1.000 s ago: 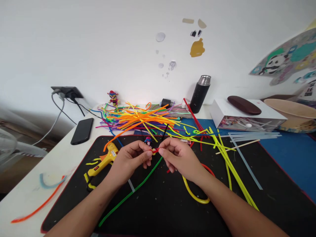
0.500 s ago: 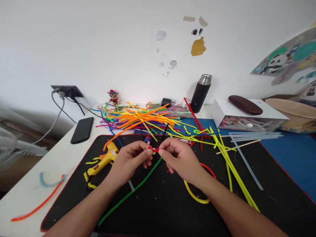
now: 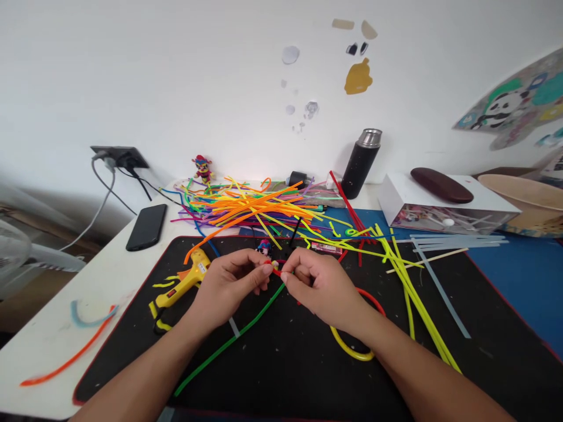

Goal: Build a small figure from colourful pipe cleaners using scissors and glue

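Between my two hands, over the middle of the black mat (image 3: pixel 281 375), is a short piece of red pipe cleaner (image 3: pixel 276 271). My left hand (image 3: pixel 233 287) pinches its left end between thumb and forefinger. The other end is pinched by my right hand (image 3: pixel 323 287), and only a small stretch shows in the gap. Just behind the fingers stands a small figure (image 3: pixel 264 247) with blue and pink on its head, partly hidden. A long green pipe cleaner (image 3: pixel 229 344) runs below my left hand. Under my right wrist lies a curved yellow pipe cleaner (image 3: pixel 352 351).
A yellow glue gun (image 3: pixel 187 284) lies left of my hands. Behind them spreads a pile of colourful pipe cleaners (image 3: pixel 259 205). A black phone (image 3: pixel 147 227), a black thermos (image 3: pixel 361 164) and a white box (image 3: pixel 400 202) stand or lie around. Translucent glue sticks (image 3: pixel 444 302) and lime pipe cleaners (image 3: pixel 417 310) are at right.
The red pipe cleaner between my fingers was nearly level and now slopes down to the right. My right fingertips have dropped slightly. The camera's view has shifted a little.
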`<state>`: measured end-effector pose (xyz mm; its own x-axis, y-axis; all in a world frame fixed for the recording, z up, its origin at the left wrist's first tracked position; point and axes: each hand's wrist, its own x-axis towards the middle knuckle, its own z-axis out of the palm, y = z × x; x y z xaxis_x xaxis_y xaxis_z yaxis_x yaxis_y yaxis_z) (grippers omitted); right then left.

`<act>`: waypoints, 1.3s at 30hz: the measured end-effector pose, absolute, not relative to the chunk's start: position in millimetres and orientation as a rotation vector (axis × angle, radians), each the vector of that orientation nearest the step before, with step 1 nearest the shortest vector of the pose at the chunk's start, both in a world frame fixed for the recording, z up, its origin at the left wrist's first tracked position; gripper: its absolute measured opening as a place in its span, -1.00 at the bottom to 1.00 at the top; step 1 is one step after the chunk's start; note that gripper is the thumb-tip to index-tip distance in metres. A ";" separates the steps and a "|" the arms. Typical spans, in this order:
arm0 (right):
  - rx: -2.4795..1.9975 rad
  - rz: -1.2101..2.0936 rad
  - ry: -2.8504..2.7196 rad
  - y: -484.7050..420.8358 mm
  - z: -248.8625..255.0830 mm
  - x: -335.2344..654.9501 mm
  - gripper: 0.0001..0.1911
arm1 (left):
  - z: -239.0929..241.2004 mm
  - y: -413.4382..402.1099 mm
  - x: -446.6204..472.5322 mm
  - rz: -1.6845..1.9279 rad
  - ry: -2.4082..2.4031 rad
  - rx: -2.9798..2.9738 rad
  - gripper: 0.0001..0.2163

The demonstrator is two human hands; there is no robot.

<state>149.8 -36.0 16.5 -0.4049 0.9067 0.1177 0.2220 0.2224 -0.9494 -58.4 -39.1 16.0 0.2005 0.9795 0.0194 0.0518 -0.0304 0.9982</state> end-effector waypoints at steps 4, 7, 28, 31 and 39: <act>-1.068 1.131 -1.860 -35.4 16.7 149.8 -0.90 | 19.1 -38.7 -59.4 1.027 1.108 1.448 -0.77; -1.086 1.129 -1.889 -35.7 17.4 150.1 -0.90 | 20.9 -38.0 -60.8 1.018 1.122 1.575 -0.80; -1.049 1.460 -1.621 -34.8 13.8 149.0 -0.85 | 18.3 -34.6 -65.6 1.001 1.078 1.436 -0.76; -1.047 1.471 -1.559 -33.7 13.1 149.1 -0.84 | 19.6 -35.3 -64.5 0.966 1.064 1.424 -0.73; -1.034 1.470 -1.509 -32.9 13.6 148.4 -0.79 | 18.3 -38.5 -61.3 0.923 1.099 1.468 -0.71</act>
